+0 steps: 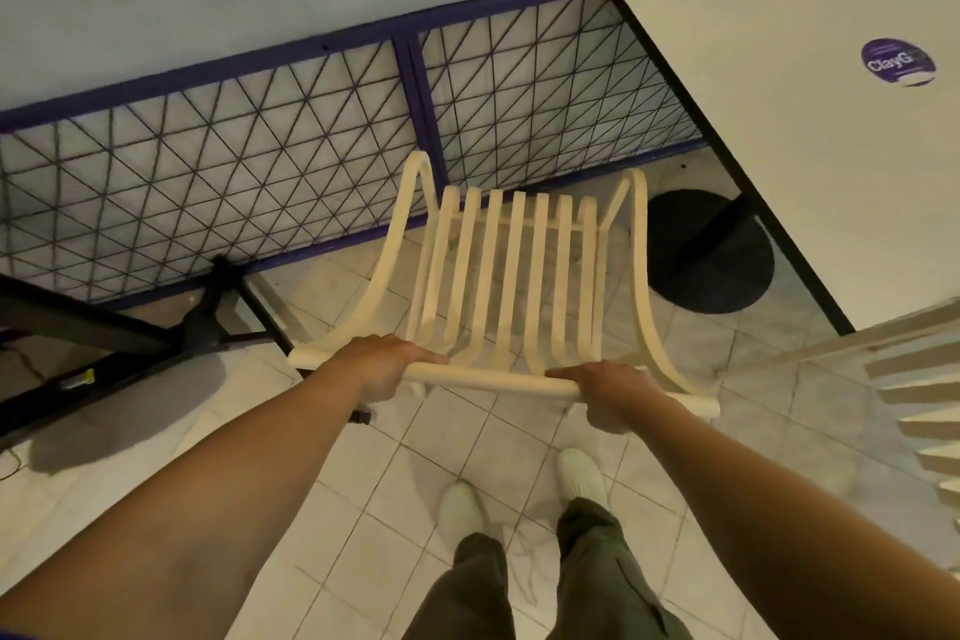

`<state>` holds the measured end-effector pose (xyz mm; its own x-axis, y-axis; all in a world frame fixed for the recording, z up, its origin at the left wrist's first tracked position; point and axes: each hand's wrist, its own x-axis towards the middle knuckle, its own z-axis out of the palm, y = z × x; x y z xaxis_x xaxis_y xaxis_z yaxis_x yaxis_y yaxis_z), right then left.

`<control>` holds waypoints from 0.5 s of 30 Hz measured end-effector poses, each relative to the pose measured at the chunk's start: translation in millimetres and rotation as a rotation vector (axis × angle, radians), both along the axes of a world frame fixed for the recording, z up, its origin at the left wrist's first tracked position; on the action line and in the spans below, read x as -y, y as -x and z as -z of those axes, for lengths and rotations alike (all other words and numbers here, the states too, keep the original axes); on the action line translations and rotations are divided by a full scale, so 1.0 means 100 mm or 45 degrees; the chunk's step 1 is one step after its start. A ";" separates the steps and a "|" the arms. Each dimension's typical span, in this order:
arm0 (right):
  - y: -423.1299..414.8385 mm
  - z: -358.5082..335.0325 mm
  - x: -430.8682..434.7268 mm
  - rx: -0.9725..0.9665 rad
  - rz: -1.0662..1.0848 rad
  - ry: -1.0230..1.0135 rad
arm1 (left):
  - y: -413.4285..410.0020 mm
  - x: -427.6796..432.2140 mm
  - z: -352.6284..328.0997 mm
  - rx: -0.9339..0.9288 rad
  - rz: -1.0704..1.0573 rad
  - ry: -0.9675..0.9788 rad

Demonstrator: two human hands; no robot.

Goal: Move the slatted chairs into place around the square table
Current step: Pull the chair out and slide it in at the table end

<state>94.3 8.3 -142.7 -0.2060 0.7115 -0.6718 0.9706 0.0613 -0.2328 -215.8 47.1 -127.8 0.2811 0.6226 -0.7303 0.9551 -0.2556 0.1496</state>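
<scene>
A cream slatted chair (511,276) stands in front of me on the tiled floor, seen from above and behind. My left hand (387,364) and my right hand (613,392) both grip its top back rail. The square white table (810,83) with a round purple sticker (897,62) is to the chair's right, on a black pedestal with a round base (711,255). A second slatted chair (919,411) shows partly at the right edge, near the table's near corner.
A purple-framed wire mesh fence (270,156) runs along a pale wall just beyond the chair. A dark table with a black cross-shaped foot (208,322) is at the left. My feet (519,489) stand on the tiles behind the chair.
</scene>
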 end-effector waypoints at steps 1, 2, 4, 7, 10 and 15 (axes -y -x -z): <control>0.04 0.00 0.02 -0.002 0.013 0.006 | 0.05 -0.02 0.02 -0.008 0.032 -0.007; 0.07 -0.01 0.04 -0.006 0.024 0.009 | 0.09 -0.05 0.03 -0.014 0.056 -0.010; 0.16 -0.04 0.07 -0.003 0.026 0.003 | 0.15 -0.10 0.05 -0.028 0.090 -0.022; 0.25 -0.06 0.12 0.004 0.043 0.000 | 0.19 -0.14 0.05 -0.059 0.131 -0.068; 0.26 -0.06 0.15 0.017 0.055 -0.022 | 0.19 -0.11 0.05 -0.055 0.152 -0.079; 0.25 -0.07 0.09 0.028 -0.001 0.020 | 0.20 -0.14 0.11 -0.031 0.130 -0.091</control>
